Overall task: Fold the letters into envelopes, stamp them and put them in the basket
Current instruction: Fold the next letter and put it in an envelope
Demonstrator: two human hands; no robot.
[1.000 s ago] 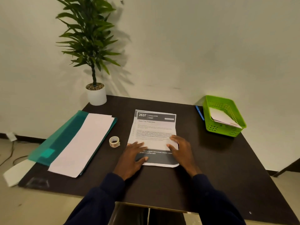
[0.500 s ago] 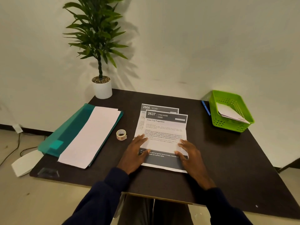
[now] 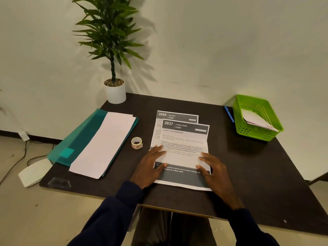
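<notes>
the letter (image 3: 184, 139) lies on the counter (image 3: 257, 174) dead ahead, long axis running away from the person. the left hand (image 3: 150, 167) and right hand (image 3: 216, 173) press flat, fingers straight, on its near part, one at each long edge, equally close.

one head-worn wide-angle view looks forward and down, close over the dark table (image 3: 266, 174), toward the wall (image 3: 213, 41).
</notes>
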